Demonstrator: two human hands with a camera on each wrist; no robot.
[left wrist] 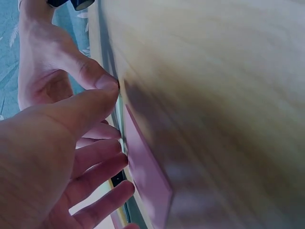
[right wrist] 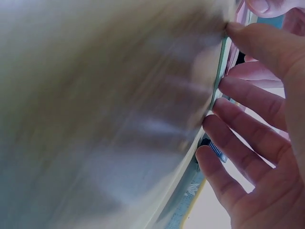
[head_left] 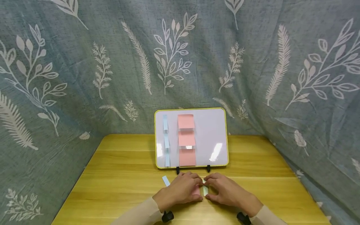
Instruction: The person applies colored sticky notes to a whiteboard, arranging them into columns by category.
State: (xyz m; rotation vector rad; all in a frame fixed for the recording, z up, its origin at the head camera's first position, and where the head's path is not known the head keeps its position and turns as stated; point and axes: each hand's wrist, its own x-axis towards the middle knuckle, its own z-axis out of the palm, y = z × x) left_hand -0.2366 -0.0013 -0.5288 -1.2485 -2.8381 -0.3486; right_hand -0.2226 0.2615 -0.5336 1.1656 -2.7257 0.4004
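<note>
Head view: the half-bent right hand point(head_left: 229, 190) holds the green pad point(head_left: 206, 190); the left hand point(head_left: 182, 188), bent beside it, maybe grasps, I cannot tell. Wooden surface point(head_left: 121, 175), leafy curtain point(head_left: 121, 72).

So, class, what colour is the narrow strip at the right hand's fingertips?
The strip is pale green; it shows best in the head view.

Across the top and down both sides of the head view, blue-green cloth point(head_left: 206, 72) with pale printed sprigs point(head_left: 163, 63) and feathery fronds point(head_left: 144, 59). Below, from mid-frame to the bottom edge, a yellow-brown wooden worktop point(head_left: 123, 162) with grain running crosswise. More cloth at upper left in the left wrist view.
</note>
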